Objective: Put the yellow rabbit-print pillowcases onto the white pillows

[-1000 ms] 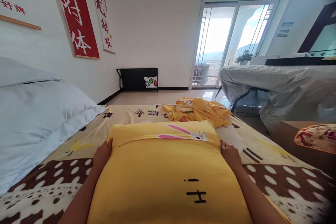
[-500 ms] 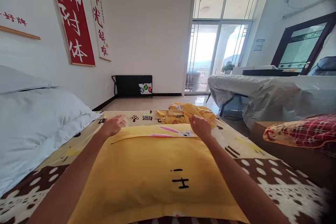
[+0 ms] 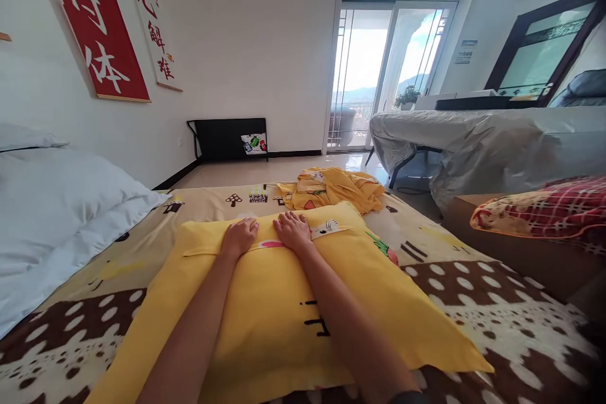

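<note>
A yellow pillow (image 3: 265, 303) lies flat in front of me, its cover printed with black lettering, a white rabbit's face and pink ears near the far edge. My left hand (image 3: 240, 235) rests palm down on the far part of the pillow, fingers stretched forward. Close to its right, my right hand (image 3: 293, 229) lies flat on the pillow too, covering part of the rabbit print. Both hands are open and grip nothing. Just beyond the pillow sits a crumpled heap of yellow printed cloth (image 3: 338, 189).
The bed is covered by a brown and cream patterned blanket (image 3: 449, 290). White pillows (image 3: 71, 208) lie at left. On the right are a red checked cloth (image 3: 544, 214) over a brown box and a plastic-covered table (image 3: 483, 139). A black folded frame (image 3: 227, 139) leans by the wall.
Both hands have moved inward from the pillow's far corners and now lie flat near its middle. The pillow's far corners now show. My view has tilted down slightly.
</note>
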The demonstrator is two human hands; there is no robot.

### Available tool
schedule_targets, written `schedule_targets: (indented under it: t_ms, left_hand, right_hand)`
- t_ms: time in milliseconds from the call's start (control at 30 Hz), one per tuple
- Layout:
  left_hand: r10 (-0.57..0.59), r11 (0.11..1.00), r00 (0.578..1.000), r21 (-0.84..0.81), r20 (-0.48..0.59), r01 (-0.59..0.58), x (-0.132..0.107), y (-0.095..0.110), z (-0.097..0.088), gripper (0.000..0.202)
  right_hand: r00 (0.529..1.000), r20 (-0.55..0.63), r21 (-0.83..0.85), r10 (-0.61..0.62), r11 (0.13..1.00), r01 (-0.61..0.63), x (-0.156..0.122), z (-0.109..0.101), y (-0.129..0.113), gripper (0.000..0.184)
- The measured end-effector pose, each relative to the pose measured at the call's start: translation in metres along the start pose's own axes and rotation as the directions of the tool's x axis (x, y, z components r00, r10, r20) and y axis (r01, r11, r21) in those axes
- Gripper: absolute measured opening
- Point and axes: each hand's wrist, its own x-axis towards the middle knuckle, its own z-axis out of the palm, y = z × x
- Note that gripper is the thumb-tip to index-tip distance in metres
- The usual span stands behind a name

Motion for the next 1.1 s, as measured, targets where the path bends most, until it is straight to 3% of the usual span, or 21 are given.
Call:
schedule_targets:
  t_ms: [133, 233, 367, 467, 667, 1100]
  left_hand:
    - [-0.068, 0.998, 0.994, 0.000, -0.083, 0.068, -0.008, -0.018, -0.015, 0.043]
    - [-0.083, 0.997, 0.990, -0.005, -0.113, 0.083, -0.022, -0.045, -0.022, 0.044]
    - [-0.146, 0.989, 0.986, -0.036, -0.082, 0.144, -0.040, -0.084, -0.021, 0.051]
    - [-0.196, 0.979, 0.978, -0.063, -0.072, 0.191, -0.048, -0.100, -0.016, 0.053]
    - [-0.205, 0.973, 0.973, -0.129, -0.102, 0.191, -0.050, -0.109, -0.010, 0.052]
    - [-0.207, 0.910, 0.973, -0.385, -0.105, 0.152, -0.054, -0.122, -0.007, 0.057]
  right_hand:
    - [1.000, -0.009, -0.010, 0.014, 1.000, -0.014, -0.002, -0.011, 0.030, 0.041]
    - [0.999, -0.024, -0.015, 0.032, 0.999, -0.032, -0.010, -0.019, 0.056, 0.039]
    - [0.996, -0.057, 0.005, 0.062, 0.998, -0.061, -0.015, -0.022, 0.086, 0.037]
    - [0.991, -0.097, 0.036, 0.095, 0.995, -0.092, -0.016, -0.020, 0.100, 0.037]
    - [0.978, -0.162, 0.068, 0.129, 0.991, -0.119, -0.027, -0.017, 0.127, 0.040]
    - [0.966, -0.154, 0.126, 0.206, 0.974, -0.187, -0.092, 0.002, 0.195, 0.057]
